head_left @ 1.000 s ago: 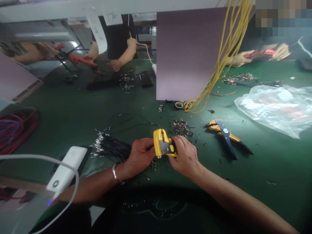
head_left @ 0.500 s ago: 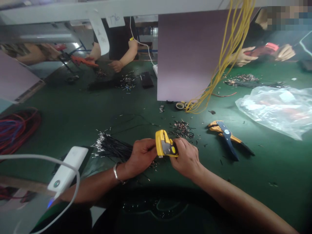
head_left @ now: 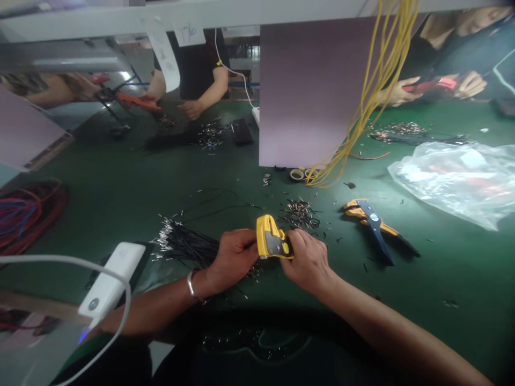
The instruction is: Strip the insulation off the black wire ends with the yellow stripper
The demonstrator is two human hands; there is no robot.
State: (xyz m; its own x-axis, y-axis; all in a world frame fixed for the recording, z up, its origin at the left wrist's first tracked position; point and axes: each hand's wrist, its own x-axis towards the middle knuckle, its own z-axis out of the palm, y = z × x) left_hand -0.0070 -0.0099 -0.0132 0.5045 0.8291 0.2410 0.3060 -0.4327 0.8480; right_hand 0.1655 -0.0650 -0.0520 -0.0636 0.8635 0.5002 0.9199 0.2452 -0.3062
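My right hand [head_left: 308, 260] is closed around the handles of yellow-and-grey crimping pliers [head_left: 271, 238], whose head points up and to the left. My left hand [head_left: 234, 256] is closed, its fingertips pinched right beside the pliers' head; whatever they hold is hidden. Under and behind the left hand lies a bundle of black wires [head_left: 191, 241] with silvery ends to the left. A small heap of short clippings [head_left: 301, 213] sits just beyond the pliers. To the right, blue-and-orange wire strippers [head_left: 374, 222] rest on the green table.
A white power bank [head_left: 112, 279] with a cable stands at my left, near coiled red and blue wires [head_left: 32, 214]. Yellow wires [head_left: 362, 118] hang beside an upright panel [head_left: 306, 96]. A clear plastic bag [head_left: 458, 179] lies right. Co-workers' hands with red tools are across the table.
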